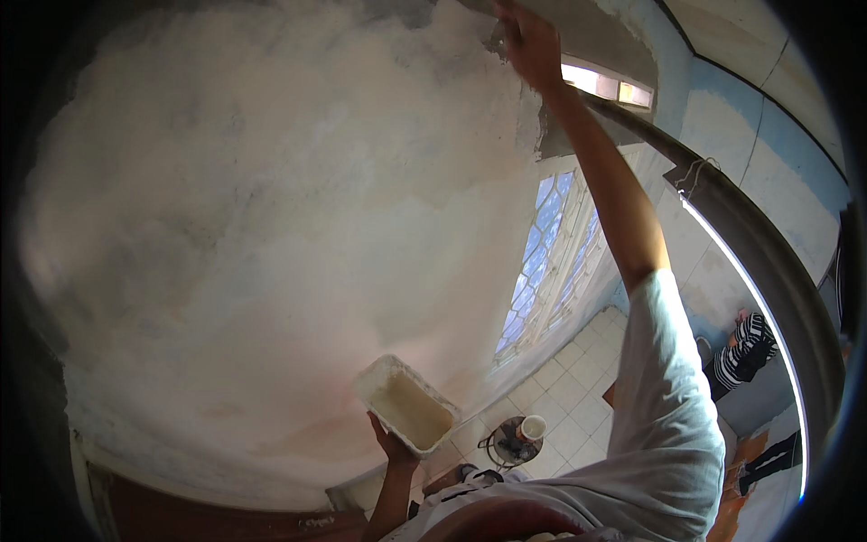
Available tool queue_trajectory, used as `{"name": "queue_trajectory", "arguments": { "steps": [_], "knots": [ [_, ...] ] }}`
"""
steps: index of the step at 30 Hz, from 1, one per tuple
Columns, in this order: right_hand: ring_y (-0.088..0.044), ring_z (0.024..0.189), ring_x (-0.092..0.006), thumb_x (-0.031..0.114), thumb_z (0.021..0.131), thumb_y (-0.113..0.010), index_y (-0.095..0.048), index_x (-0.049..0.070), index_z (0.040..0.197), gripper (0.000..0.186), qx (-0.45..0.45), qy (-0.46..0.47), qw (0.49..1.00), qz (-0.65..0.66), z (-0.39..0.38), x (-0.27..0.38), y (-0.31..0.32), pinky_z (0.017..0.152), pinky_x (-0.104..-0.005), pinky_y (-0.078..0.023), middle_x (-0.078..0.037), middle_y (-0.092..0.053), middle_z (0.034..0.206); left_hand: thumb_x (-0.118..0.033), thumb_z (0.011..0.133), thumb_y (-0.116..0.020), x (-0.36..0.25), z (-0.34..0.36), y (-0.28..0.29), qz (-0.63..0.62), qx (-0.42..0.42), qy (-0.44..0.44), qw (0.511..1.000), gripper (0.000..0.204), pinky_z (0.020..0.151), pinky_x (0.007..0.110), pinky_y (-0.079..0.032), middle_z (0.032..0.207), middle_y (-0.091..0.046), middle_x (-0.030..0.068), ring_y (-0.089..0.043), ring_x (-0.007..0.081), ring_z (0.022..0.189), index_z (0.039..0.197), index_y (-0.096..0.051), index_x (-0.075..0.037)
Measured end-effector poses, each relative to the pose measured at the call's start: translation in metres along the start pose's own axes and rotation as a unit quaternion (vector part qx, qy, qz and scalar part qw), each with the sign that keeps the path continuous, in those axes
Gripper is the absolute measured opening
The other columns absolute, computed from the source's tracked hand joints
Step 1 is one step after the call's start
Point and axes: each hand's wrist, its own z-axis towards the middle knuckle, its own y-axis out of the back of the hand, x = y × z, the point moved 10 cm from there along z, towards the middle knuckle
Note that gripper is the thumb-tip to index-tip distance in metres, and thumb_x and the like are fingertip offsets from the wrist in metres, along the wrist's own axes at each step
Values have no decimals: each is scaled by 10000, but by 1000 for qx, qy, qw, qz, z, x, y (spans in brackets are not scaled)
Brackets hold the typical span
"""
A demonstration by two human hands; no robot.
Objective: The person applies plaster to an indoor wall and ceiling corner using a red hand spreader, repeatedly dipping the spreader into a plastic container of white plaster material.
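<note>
My left hand (395,443) grips a whitish rectangular tub (442,406) low in front of me. Its open top faces up, and a pale, creamy coat covers the inside. Stretched up high to the right, my right hand (531,52) is closed close against the wall by the upper edge of the pale coating. Whatever it holds is hidden by the fingers and the top of the picture. The wall (298,199) is patchy with cream and grey plaster; bare grey shows near the right hand.
A lattice window (542,253) is right of the plaster. Below, a round stool (506,453) carries a white pot (533,427) on the tiled floor (578,384). A dark beam (741,208) crosses the right side. Beyond it is a person in a striped top (754,339).
</note>
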Motion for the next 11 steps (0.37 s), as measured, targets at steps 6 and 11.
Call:
{"name": "queue_trajectory", "arguments": {
  "steps": [6,11],
  "knots": [
    [-705,1045,-278,-82,827,-550,-679,184,1266,529,99,42,994,16,-75,67,-66,872,-380,-598,-68,-724,1175,-682,988,-424,-5,1,21,33,9,-65,997,722,1069,453,-461,1444,-522,65,-525,274,1291,1490,-452,-165],
    [-607,1270,-271,-177,729,-605,-683,161,1283,654,190,90,975,74,-180,124,-49,1135,-443,-445,-50,-698,1265,-742,939,-449,8,-7,0,-57,38,27,997,804,1098,470,-438,1477,-492,64,-506,282,1314,1510,-427,-176]
  ]
}}
